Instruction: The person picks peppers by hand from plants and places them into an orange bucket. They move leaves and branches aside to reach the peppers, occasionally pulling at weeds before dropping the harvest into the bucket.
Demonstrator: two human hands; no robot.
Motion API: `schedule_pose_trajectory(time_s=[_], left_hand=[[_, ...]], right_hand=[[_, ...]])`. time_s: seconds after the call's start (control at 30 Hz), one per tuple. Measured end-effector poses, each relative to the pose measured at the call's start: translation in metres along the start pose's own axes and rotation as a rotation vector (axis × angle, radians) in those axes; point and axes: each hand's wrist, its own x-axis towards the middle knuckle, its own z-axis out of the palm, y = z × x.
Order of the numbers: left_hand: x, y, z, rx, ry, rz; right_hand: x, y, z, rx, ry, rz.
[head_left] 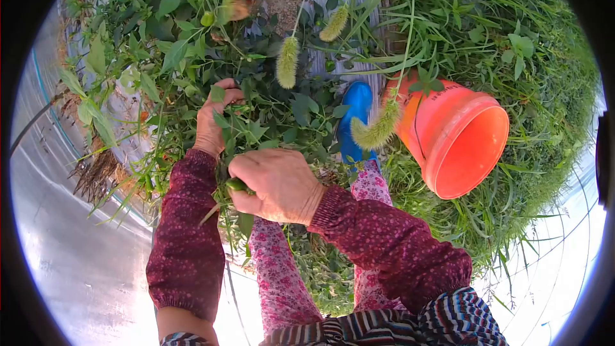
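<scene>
My right hand (275,182) is closed, with a green pepper (237,184) poking out between thumb and curled fingers. Just above and to its left, my left hand (211,122) reaches into a leafy pepper plant (179,51). Its fingers are curled in among the foliage, and leaves hide what they grip. Leafy stems hang between the two hands. Both forearms wear dark red patterned sleeves.
An orange-red bucket (442,134) lies tilted in the grass at the right, its mouth facing me. Beside it is my blue boot (355,122). Foxtail seed heads (287,63) hang in front. Shiny plastic sheeting (77,230) runs along the left.
</scene>
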Motion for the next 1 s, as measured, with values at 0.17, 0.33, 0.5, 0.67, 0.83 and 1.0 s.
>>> schedule_pose_trajectory(time_s=[0.17, 0.33, 0.5, 0.67, 0.83, 1.0], left_hand=[[-0.004, 0.011, 0.011, -0.392, -0.188, -0.143], [-0.01, 0.029, 0.018, 1.138, -0.252, 0.567], [0.001, 0.032, 0.024, 1.143, -0.391, 0.405], [-0.008, 0.036, 0.015, 1.306, -0.273, 0.566], [-0.01, 0.028, -0.001, 1.256, -0.238, 0.49], [-0.021, 0.026, -0.016, 1.132, -0.222, 0.452]], right_hand=[[-0.014, 0.009, 0.005, 0.129, 0.156, 0.074], [-0.032, 0.006, 0.008, -0.022, 0.094, 0.072], [-0.033, 0.005, 0.001, -0.036, 0.192, 0.07], [-0.037, 0.006, -0.013, 0.064, 0.373, 0.047], [-0.042, 0.0, -0.029, 0.19, 0.453, -0.019], [-0.05, 0.002, -0.045, 0.835, 0.324, 0.323]])
